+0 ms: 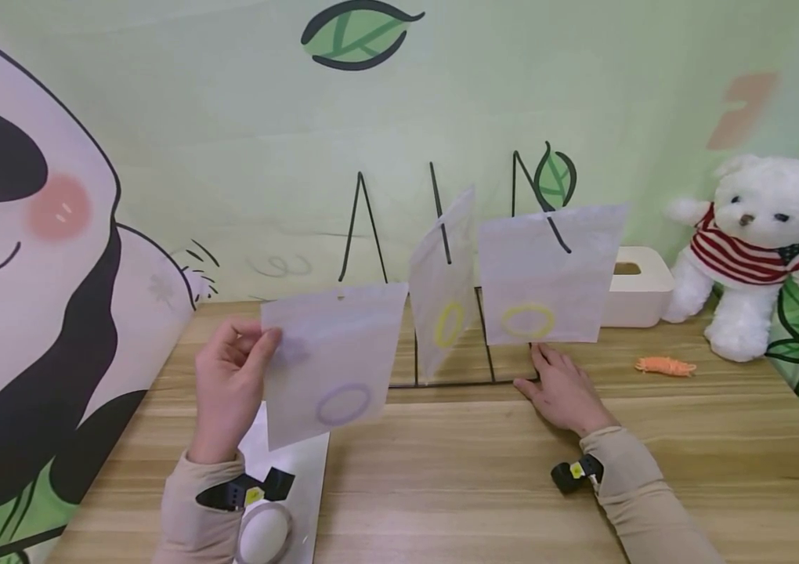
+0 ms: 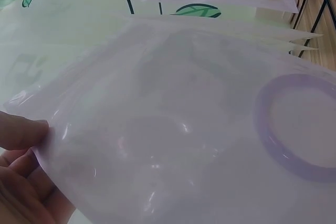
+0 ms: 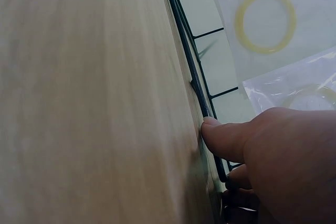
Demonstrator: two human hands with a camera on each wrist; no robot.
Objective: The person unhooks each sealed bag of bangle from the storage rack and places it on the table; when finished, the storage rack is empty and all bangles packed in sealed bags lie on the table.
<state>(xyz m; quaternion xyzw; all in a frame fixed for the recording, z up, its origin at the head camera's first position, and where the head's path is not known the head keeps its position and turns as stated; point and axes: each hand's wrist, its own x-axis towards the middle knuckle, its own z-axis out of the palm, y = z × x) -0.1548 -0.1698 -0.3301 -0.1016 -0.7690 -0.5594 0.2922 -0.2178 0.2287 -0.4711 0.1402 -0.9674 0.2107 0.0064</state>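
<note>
My left hand [image 1: 230,380] pinches the left edge of a frosted zip bag [image 1: 301,345] between thumb and fingers. A purple ring [image 1: 344,404] shows inside it. The bag's top edge is just below a left prong of a black wire rack [image 1: 452,384]; whether it touches the prong I cannot tell. My right hand [image 1: 569,389] holds the front rail at the rack's right end, thumb [image 3: 226,135] on the rail and fingers curled beside it. Two more frosted bags hang on the rack, a turned one [image 1: 435,274] and a right one [image 1: 554,282], each with a yellow ring.
A white sheet [image 1: 318,470] and a round white object [image 1: 264,534] lie beside my left forearm. At the back right are a white tissue box [image 1: 635,309], an orange cord bundle [image 1: 665,366] and a white teddy bear [image 1: 759,258]. A panda-printed backdrop [image 1: 230,117] stands behind the table.
</note>
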